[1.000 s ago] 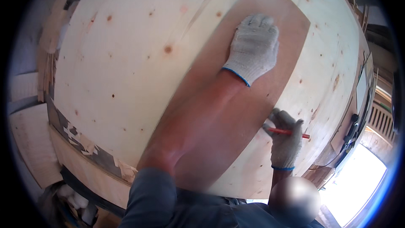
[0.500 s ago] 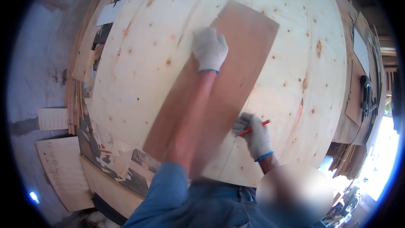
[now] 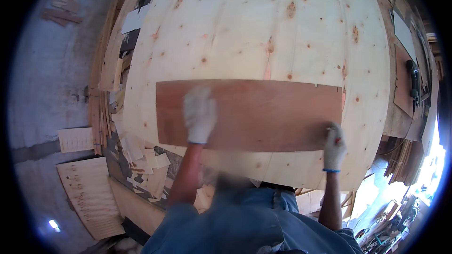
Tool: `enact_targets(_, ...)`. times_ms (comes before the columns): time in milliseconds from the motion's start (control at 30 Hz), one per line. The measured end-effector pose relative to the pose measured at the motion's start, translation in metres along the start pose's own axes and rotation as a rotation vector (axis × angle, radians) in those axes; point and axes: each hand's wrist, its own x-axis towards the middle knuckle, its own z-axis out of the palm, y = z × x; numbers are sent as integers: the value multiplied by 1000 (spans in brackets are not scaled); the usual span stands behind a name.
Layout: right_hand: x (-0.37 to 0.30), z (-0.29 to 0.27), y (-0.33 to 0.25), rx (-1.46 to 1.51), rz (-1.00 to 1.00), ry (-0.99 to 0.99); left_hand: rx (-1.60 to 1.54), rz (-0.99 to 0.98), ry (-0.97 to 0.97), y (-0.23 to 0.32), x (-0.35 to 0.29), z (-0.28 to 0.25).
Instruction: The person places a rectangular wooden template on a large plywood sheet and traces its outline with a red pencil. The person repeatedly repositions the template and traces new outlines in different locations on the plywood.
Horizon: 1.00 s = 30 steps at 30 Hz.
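Observation:
A long reddish-brown board (image 3: pixel 263 117) lies crosswise on a large pale plywood sheet (image 3: pixel 230 28). My left hand (image 3: pixel 200 113), in a white knitted glove, lies flat over the board's left part; motion blurs it, but its fingers look stretched out. Near the board's right end is my gloved right hand (image 3: pixel 334 148), its fingers closed around a red pencil (image 3: pixel 338 139). Only a small bit of the pencil shows. I cannot tell whether its tip touches the wood.
Wood offcuts (image 3: pixel 148 167) are heaped at the lower left. A dark power tool (image 3: pixel 414 84) lies on boards at the right. Long strips (image 3: pixel 100 117) stand along the left side, and a pale panel (image 3: pixel 89 197) is by the wall.
The brown board has turned from slanting away from me to lying crosswise. My left hand has moved nearer and left; my right hand, still with the pencil, has moved right.

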Motion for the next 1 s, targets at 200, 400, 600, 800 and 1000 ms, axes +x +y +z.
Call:
enact_targets(200,-3,-4,15,-386,71,198,139,-595,-157,-129,-93,-45)
enact_targets(400,-36,15,-7,-635,231,286,136,-564,-169,-148,-51,-37)
enact_targets(600,-170,44,-34,-584,496,220,47,-209,-60,-215,19,0)
enact_targets(800,-375,126,-17,-323,560,225,-126,102,-64,-258,124,63)
enact_targets(1000,-484,224,-61,34,761,24,-219,361,-107,-264,192,99)
